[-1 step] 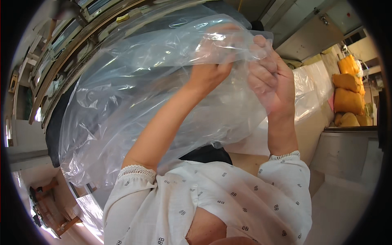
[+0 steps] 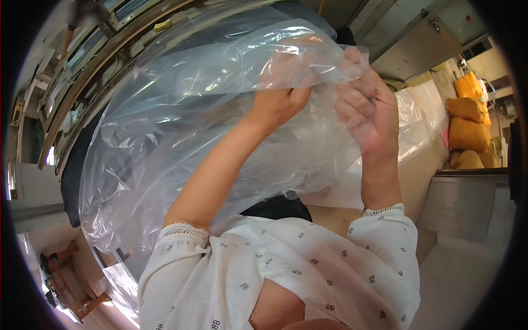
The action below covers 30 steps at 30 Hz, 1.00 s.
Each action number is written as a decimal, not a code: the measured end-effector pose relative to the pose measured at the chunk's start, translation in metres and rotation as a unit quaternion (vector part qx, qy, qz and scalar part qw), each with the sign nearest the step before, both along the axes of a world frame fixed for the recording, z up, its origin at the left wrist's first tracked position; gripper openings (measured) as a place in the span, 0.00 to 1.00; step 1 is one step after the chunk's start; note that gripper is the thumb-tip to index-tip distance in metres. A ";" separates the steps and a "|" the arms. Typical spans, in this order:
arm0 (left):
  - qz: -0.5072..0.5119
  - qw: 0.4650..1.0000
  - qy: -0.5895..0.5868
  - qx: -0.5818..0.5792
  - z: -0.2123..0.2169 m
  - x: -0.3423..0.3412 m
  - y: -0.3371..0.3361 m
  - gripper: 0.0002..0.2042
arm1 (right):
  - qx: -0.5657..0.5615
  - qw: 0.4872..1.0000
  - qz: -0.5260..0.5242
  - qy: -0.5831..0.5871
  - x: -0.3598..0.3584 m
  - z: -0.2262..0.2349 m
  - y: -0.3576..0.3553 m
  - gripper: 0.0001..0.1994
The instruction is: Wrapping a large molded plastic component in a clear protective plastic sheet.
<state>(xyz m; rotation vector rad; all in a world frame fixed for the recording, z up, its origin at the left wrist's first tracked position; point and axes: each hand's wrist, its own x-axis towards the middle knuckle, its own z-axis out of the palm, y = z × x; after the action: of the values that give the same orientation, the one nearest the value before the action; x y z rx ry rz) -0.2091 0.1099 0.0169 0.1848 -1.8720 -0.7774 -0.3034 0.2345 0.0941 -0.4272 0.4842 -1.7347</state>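
A large, crinkled clear plastic film (image 2: 165, 159) spreads over my lap and reaches up to both hands. It may be a bag, but I cannot tell. My right hand (image 2: 364, 102) is raised at the upper right, its fingers curled closed around an edge of the film. To its left, my left hand (image 2: 287, 77) is level with it, bent at the wrist, with its thumb and fingers closing on the film. Glossy folds cover most of the left fingers, so they show only dimly through the plastic.
A long wooden-edged frame or bench (image 2: 82, 82) curves along the upper left. Yellow-orange bundles (image 2: 469, 124) are stacked at the far right, near more pale plastic (image 2: 421, 113) on the floor. A grey door or panel (image 2: 418, 49) stands behind my right hand.
My hands have drifted very slightly apart, still on the film. Otherwise the scene looks the same.
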 end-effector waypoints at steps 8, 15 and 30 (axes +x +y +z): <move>-0.176 0.960 -0.214 0.034 0.015 0.083 0.032 0.04 | 0.019 0.946 -0.101 0.308 -0.030 -0.006 -0.004 0.04; -0.158 0.967 -0.127 0.157 0.028 0.109 0.046 0.03 | -0.128 0.884 -0.056 0.445 -0.032 0.006 -0.011 0.12; -0.142 0.980 -0.119 0.075 0.033 0.116 0.047 0.02 | -0.200 0.510 -0.127 0.827 -0.041 0.047 -0.021 0.05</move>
<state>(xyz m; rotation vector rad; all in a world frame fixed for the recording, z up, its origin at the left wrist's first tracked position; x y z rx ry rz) -0.0927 0.1568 0.0500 0.1083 -2.0932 -1.1351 -0.3442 0.2132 0.1408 -2.5328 1.4979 -1.0887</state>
